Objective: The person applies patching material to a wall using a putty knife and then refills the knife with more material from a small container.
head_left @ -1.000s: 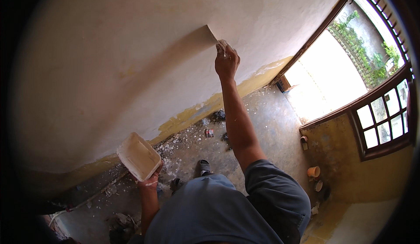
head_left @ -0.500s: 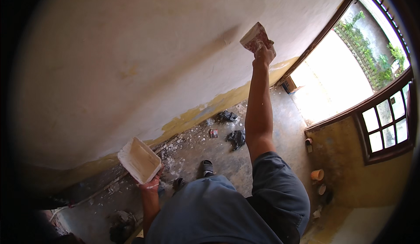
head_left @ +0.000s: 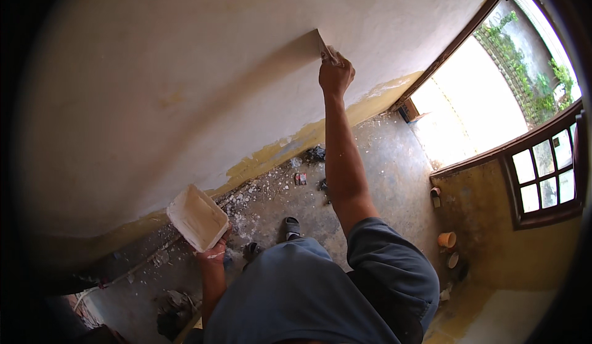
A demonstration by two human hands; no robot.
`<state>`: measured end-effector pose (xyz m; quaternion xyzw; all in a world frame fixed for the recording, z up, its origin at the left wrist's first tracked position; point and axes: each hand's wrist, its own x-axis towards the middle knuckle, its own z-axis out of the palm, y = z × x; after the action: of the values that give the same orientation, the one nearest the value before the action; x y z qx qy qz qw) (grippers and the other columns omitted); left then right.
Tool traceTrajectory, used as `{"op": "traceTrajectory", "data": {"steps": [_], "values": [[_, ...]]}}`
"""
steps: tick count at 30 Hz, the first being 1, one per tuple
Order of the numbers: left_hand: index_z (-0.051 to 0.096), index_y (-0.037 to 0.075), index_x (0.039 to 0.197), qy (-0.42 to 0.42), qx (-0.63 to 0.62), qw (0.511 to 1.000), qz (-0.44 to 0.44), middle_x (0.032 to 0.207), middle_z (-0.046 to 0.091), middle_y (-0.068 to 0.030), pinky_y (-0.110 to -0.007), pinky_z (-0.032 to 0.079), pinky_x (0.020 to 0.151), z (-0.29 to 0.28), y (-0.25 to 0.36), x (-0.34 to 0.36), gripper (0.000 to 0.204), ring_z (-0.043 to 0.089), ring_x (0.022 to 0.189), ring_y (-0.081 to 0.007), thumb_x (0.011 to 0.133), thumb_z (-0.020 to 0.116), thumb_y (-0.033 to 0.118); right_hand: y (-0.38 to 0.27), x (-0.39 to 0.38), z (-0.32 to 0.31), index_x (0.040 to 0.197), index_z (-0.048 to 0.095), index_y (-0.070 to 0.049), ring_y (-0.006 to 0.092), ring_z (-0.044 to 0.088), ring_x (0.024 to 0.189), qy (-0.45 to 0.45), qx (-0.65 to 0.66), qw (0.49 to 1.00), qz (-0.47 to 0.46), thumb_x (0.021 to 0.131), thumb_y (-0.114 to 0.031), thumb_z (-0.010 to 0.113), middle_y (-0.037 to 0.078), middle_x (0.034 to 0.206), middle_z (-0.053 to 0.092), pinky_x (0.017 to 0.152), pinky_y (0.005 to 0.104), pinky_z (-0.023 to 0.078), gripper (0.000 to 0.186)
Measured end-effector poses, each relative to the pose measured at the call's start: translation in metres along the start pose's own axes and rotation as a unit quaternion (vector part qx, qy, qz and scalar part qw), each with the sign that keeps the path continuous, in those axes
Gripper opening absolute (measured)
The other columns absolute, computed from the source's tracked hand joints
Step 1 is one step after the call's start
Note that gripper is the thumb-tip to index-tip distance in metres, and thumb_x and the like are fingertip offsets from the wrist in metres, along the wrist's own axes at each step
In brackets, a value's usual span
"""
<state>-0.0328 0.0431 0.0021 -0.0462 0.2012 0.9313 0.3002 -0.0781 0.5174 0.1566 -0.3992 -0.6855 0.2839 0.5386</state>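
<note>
My right hand (head_left: 337,72) grips a wide filling blade (head_left: 322,43), its edge set against the pale, patchy plastered wall (head_left: 166,78) and casting a long shadow to the left. Lower down, my left hand (head_left: 213,251) holds a white rectangular plastic container (head_left: 194,214) from underneath, close to the wall, with creamy paste inside and smeared on its rim. White smears mark my fingers. The wall's lower band shows yellow paint.
A concrete floor (head_left: 394,159) carries white debris, black plastic (head_left: 314,154) and a small red packet (head_left: 300,178). My sandalled foot (head_left: 291,227) is below me. An orange bucket (head_left: 447,240) stands by the right wall, near a bright doorway (head_left: 462,91) and a barred window (head_left: 542,174).
Half a second ago my right hand was further right with the blade's face turned toward me; now it is further left, the blade edge-on at the wall. The container stays about where it was.
</note>
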Motion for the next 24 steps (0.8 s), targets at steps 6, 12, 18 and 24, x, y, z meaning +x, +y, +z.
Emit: {"op": "traceTrajectory", "data": {"steps": [6, 12, 18, 24], "values": [[0.037, 0.017, 0.146, 0.007, -0.018, 1.000, -0.004, 0.142, 0.050, -0.0135, -0.068, 0.051, 0.089, 0.000, 0.002, 0.000, 0.070, 0.054, 0.122, -0.0438, 0.090, 0.056, 0.056, 0.006, -0.035, 0.020, 0.101, 0.074, -0.009, 0.0323, 0.069, 0.090, -0.010, 0.057, 0.998, 0.003, 0.084, -0.015, 0.069, 0.015, 0.095, 0.072, 0.082, 0.0382, 0.052, 0.019], [0.039, 0.018, 0.146, 0.026, -0.075, 0.997, -0.003, 0.142, 0.050, -0.0136, -0.069, 0.050, 0.089, -0.008, 0.005, -0.001, 0.070, 0.054, 0.122, -0.0437, 0.090, 0.055, 0.058, 0.029, -0.080, 0.022, 0.106, 0.072, -0.004, 0.0335, 0.068, 0.094, -0.072, 0.066, 0.995, 0.037, 0.087, -0.013, 0.064, 0.018, 0.096, 0.071, 0.085, 0.0389, 0.052, 0.022], [0.038, 0.020, 0.147, 0.041, -0.055, 0.998, -0.012, 0.143, 0.049, -0.0124, -0.070, 0.050, 0.089, -0.023, 0.009, -0.002, 0.071, 0.053, 0.124, -0.0436, 0.089, 0.055, 0.058, 0.046, -0.045, 0.028, 0.113, 0.064, 0.004, 0.0285, 0.065, 0.097, 0.018, 0.129, 0.991, 0.019, 0.093, -0.008, 0.057, 0.017, 0.103, 0.067, 0.085, 0.0384, 0.051, 0.024], [0.037, 0.021, 0.147, 0.043, 0.018, 0.999, -0.002, 0.145, 0.048, -0.0111, -0.070, 0.049, 0.090, 0.009, 0.004, -0.005, 0.071, 0.052, 0.125, -0.0427, 0.089, 0.055, 0.059, 0.051, -0.094, 0.063, 0.108, 0.062, 0.001, 0.0401, 0.064, 0.092, -0.017, 0.085, 0.989, -0.118, 0.088, -0.014, 0.063, 0.025, 0.100, 0.065, 0.081, 0.0451, 0.050, 0.024]]}}
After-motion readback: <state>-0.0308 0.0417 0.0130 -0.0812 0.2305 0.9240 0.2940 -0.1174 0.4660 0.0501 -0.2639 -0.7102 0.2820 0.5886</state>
